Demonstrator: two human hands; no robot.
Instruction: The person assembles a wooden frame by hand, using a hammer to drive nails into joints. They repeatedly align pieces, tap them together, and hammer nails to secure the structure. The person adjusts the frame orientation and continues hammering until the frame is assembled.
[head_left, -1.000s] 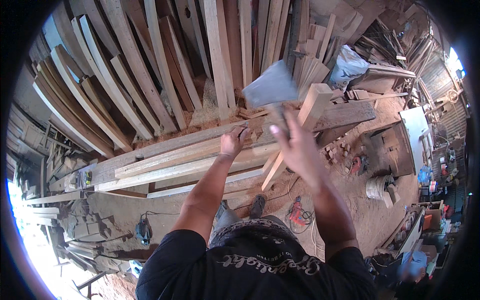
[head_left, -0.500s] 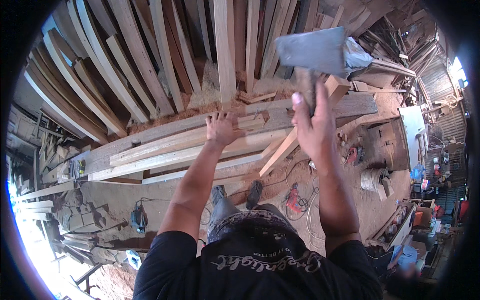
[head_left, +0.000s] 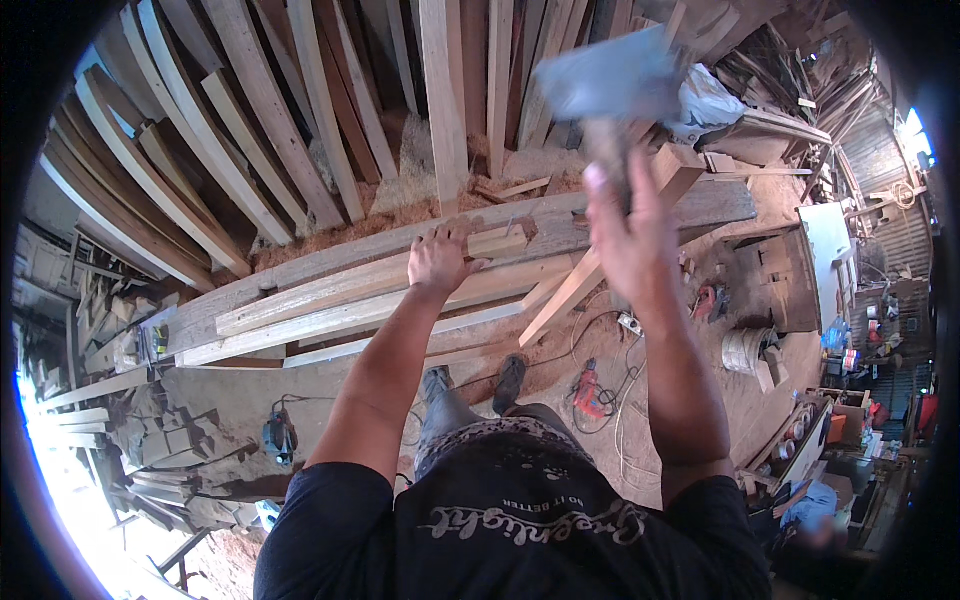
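Note:
My right hand (head_left: 632,225) is raised and wrapped around the handle of a mallet (head_left: 610,80). Its broad grey head is blurred by motion and hangs in the air beyond my fingers. My left hand (head_left: 440,258) lies spread on a pale wooden beam (head_left: 330,295), thumb toward the beam's right end. Close to that end a thin, bluish sliver (head_left: 512,222) stands up, too small to name. The beam rests on a thick, weathered timber (head_left: 225,310), alongside a second pale beam (head_left: 260,340).
A short beam (head_left: 562,310) leans slantwise across the timber's right part. Long planks (head_left: 450,100) stand at the back above wood shavings. A red power tool (head_left: 592,392) with cords and a dark one (head_left: 280,436) lie on the floor. A round container (head_left: 742,352) stands at the right.
My right hand and the mallet have shifted slightly left, and the mallet head has risen a little. My left hand stays on the beam.

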